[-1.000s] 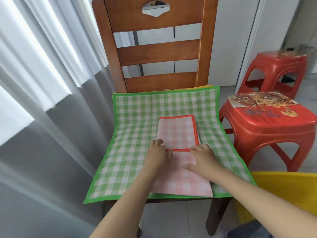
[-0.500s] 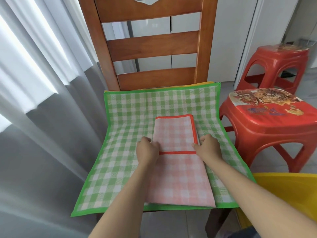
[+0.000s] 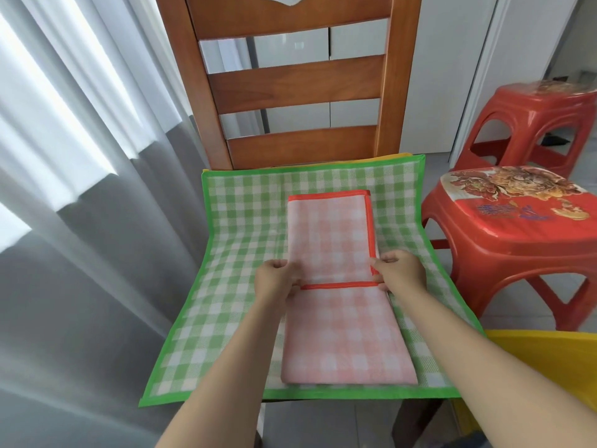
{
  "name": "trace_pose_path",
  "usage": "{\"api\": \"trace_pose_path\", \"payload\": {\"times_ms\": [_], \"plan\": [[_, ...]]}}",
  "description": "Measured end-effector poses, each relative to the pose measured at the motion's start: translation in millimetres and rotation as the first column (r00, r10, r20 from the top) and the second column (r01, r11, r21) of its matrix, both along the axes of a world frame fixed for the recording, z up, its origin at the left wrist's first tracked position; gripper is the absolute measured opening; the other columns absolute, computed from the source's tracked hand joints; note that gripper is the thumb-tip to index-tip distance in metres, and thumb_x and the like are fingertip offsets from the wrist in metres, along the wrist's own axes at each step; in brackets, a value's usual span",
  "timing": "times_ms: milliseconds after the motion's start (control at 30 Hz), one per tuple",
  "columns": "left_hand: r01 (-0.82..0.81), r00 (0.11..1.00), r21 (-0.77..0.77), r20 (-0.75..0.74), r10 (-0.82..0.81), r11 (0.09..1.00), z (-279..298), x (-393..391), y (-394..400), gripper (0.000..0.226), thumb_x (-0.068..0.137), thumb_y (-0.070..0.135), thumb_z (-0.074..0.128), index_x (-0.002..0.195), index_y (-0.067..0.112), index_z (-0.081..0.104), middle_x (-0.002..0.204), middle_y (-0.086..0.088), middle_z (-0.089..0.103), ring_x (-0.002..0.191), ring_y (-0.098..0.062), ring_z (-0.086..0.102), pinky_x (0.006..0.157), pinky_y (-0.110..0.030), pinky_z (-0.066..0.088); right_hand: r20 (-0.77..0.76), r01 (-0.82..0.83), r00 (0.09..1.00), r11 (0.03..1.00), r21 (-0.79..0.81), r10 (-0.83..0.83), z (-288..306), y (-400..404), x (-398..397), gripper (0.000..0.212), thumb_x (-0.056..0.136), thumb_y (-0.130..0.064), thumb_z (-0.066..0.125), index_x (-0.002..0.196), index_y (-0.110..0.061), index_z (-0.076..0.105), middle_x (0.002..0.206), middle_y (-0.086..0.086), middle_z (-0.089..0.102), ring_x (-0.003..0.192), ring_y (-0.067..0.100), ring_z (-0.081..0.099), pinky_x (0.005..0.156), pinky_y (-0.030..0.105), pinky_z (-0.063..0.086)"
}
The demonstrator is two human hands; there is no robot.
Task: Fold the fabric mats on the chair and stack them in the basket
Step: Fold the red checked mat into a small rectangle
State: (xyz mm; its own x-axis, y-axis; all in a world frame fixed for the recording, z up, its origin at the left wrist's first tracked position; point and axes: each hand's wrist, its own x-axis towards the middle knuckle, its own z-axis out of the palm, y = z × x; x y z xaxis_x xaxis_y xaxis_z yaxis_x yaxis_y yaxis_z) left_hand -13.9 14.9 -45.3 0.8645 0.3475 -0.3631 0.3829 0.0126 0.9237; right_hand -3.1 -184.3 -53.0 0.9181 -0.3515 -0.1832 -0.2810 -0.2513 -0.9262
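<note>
Lying across the wooden chair [image 3: 292,82] seat, the green checked mat [image 3: 245,227] stays flat, a yellow mat edge [image 3: 399,155] peeking behind it. On it rests the pink checked mat [image 3: 339,318], a folded strip whose long axis runs away from the person, its far part doubled back to a red hem [image 3: 337,285]. The 2 hands flank that hem: left hand [image 3: 277,281] pinching its left end, right hand [image 3: 400,273] its right. The yellow basket [image 3: 549,354] sits lower right, nearer the right hand.

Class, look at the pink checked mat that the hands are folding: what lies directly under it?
The pink mat lies on an open green checked mat spread over the chair seat. A yellow edge peeks out behind; what it belongs to is covered.
</note>
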Motion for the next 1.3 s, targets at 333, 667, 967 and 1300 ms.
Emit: {"api": "trace_pose_path", "payload": {"times_ms": [333, 667, 967, 1300], "plan": [[0.082, 0.996, -0.328, 0.012, -0.083, 0.941, 16, -19, 16, 0.037, 0.09, 0.045, 0.056, 0.114, 0.017, 0.059, 0.106, -0.004, 0.063, 0.086, -0.019, 0.064, 0.067, -0.028, 0.053, -0.037, -0.163, 0.979, 0.883, 0.44, 0.2, 11, -20, -1, 0.03, 0.087, -0.023, 0.064, 0.112, -0.007, 0.059, 0.107, 0.01, 0.064, 0.082, 0.02, 0.067, 0.069, 0.028, 0.056], [0.252, 0.968, -0.09, 0.02, -0.251, 0.963, 15, -32, 29, 0.027, 0.092, 0.033, 0.056, 0.088, 0.009, 0.069, 0.084, -0.001, 0.07, 0.075, -0.015, 0.063, 0.06, -0.021, 0.051, -0.028, -0.336, 0.931, 0.884, 0.324, 0.364, 16, -33, -11, 0.022, 0.088, -0.027, 0.06, 0.084, -0.007, 0.068, 0.085, 0.007, 0.071, 0.079, 0.018, 0.067, 0.066, 0.022, 0.052], [0.474, 0.853, 0.506, -0.061, -0.519, 0.72, 9, -41, 22, 0.028, 0.079, 0.035, 0.073, 0.105, 0.026, 0.065, 0.111, 0.002, 0.054, 0.086, -0.01, 0.055, 0.059, -0.016, 0.043, -0.043, -0.53, 0.844, 0.819, -0.22, 0.535, 16, -27, -22, 0.02, 0.073, -0.021, 0.078, 0.09, -0.019, 0.069, 0.095, -0.007, 0.067, 0.092, 0.008, 0.061, 0.079, 0.019, 0.045], [0.482, 0.763, 0.869, -0.351, -0.543, 0.115, 6, -62, -8, 0.057, 0.093, 0.052, 0.038, 0.141, 0.021, 0.038, 0.155, -0.015, 0.015, 0.142, -0.033, 0.01, 0.115, -0.045, 0.013, -0.137, -0.589, 0.776, 0.631, -0.504, 0.615, 13, -16, -35, 0.059, 0.074, -0.041, 0.074, 0.126, -0.022, 0.054, 0.117, -0.009, 0.039, 0.103, 0.005, 0.042, 0.092, 0.018, 0.033]]}}
